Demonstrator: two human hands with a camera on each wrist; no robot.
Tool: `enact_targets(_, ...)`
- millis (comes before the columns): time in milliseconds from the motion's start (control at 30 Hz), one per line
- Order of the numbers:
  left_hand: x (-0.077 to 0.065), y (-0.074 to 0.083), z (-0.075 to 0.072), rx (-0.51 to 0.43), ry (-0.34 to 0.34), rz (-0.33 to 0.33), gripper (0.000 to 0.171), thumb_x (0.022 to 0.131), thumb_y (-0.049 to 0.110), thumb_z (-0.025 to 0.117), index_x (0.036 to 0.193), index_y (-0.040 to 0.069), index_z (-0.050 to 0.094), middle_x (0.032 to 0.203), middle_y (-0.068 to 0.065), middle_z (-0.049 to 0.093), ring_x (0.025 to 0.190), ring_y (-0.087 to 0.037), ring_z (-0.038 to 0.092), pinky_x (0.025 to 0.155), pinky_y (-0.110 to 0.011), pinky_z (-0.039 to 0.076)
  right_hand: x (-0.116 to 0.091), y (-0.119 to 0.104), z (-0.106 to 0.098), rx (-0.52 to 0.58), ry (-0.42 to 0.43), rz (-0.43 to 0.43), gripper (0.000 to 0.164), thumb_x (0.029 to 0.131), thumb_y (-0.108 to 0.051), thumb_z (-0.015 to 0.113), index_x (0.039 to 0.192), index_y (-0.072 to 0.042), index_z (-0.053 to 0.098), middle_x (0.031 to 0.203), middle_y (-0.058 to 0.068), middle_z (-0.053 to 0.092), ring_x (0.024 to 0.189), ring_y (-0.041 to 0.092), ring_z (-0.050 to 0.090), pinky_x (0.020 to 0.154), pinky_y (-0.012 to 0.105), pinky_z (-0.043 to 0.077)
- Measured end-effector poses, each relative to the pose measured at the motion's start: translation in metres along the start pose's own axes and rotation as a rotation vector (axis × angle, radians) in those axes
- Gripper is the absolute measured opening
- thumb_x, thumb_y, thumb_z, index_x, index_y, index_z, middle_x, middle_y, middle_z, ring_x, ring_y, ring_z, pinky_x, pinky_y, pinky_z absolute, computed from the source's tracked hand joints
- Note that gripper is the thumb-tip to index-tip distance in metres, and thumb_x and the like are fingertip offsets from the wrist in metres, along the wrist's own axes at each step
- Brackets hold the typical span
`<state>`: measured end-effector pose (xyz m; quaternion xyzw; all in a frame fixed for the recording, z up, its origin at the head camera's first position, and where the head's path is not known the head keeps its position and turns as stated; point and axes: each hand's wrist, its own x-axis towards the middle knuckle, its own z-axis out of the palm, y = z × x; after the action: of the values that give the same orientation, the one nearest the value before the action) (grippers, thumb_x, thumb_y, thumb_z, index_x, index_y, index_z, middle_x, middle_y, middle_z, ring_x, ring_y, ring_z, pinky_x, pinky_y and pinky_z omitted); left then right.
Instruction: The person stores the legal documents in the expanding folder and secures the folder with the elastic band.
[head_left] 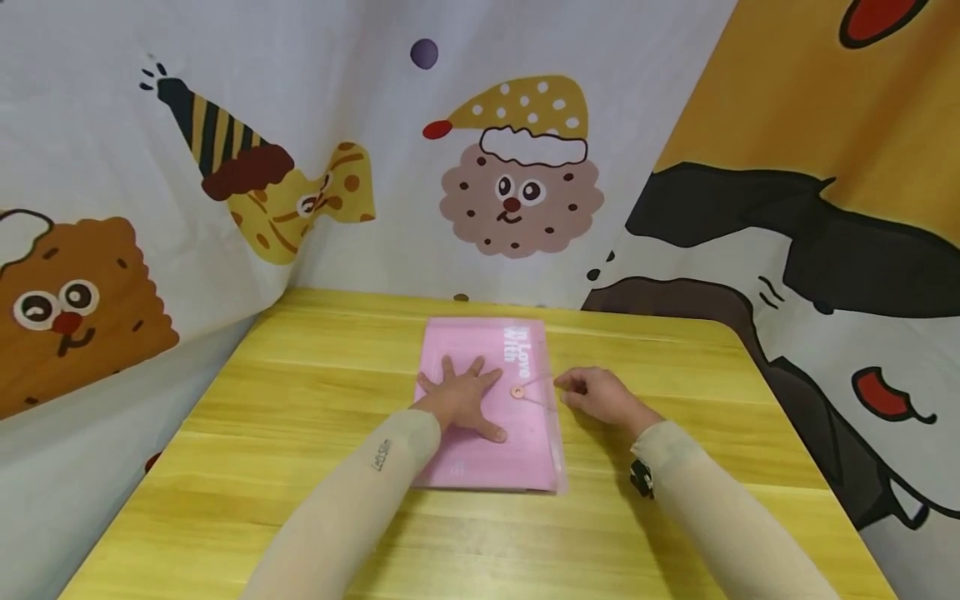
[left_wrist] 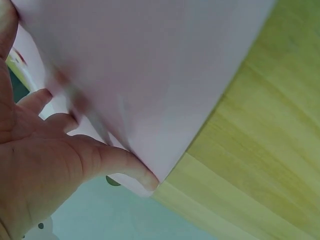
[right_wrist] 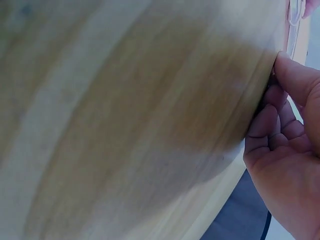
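A pink document folder (head_left: 480, 458) with white lettering lies flat on the wooden table, a clear edge along its right side. My left hand (head_left: 461, 400) rests on its cover with fingers spread wide. In the left wrist view the thumb of that left hand (left_wrist: 55, 150) lies against the pink surface. Near the folder's right side sits a small round button (head_left: 517, 392), from which a thin string (head_left: 538, 381) runs toward my right hand (head_left: 603, 396). Just past the edge, that hand pinches the string between thumb and curled fingers. In the right wrist view the right hand (right_wrist: 290, 120) is low over the table.
The yellow wood-grain table (head_left: 300, 375) extends around the folder on all sides. Behind it hangs a white cloth (head_left: 360, 275) printed with cartoon figures, which also falls along both sides. A dark band-like object (head_left: 642, 478) is at the right wrist.
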<state>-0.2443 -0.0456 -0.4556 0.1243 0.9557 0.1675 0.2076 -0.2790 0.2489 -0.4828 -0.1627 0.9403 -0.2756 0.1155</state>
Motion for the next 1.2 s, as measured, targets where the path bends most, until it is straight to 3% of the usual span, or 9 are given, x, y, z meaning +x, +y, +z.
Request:
enact_targets(500,0.006,-0.013,-0.004,0.013,-0.020,0.006,0.123,0.069,0.067,0.091,0.170,0.043,0.026,0.182,0.002,0.003,0.160,-0.058,-0.013,0.114,-0.090,-0.004,0.010,-0.007,0.006,-0.007,0.010,-0.028,0.022,0.102,-0.013,0.071,0.123,-0.008,0.076,0.099,0.004,0.071,0.088,0.016,0.057,0.078,0.032,0.050)
enact_targets(933,0.005,-0.010,-0.004,0.015,0.007,0.009,0.121,0.069,0.069,0.090,0.169,0.042,0.028,0.182,0.001,0.006,0.161,-0.059,-0.010,0.114,-0.090,-0.004,0.008,-0.008,0.003,-0.012,0.017,-0.006,0.022,0.102,-0.012,0.071,0.123,-0.007,0.076,0.101,0.006,0.071,0.089,0.018,0.057,0.080,0.034,0.050)
enact_targets(1100,0.006,-0.010,-0.003,0.061,0.012,0.025,0.118,0.072,0.074,0.086,0.170,0.038,0.029,0.182,-0.003,0.008,0.163,-0.056,-0.004,0.119,-0.087,0.000,0.008,-0.006,0.003,-0.007,0.005,0.003,0.024,0.103,-0.013,0.070,0.126,-0.007,0.075,0.107,0.008,0.073,0.093,0.019,0.060,0.084,0.036,0.053)
enact_targets(1200,0.002,-0.013,-0.005,0.116,0.047,0.080,0.111,0.078,0.075,0.080,0.169,0.030,0.036,0.180,-0.007,0.018,0.164,-0.052,0.007,0.122,-0.084,0.006,0.007,-0.005,0.002,-0.012,-0.003,0.004,0.027,0.104,-0.014,0.069,0.128,-0.006,0.074,0.112,0.009,0.075,0.099,0.020,0.065,0.089,0.041,0.057)
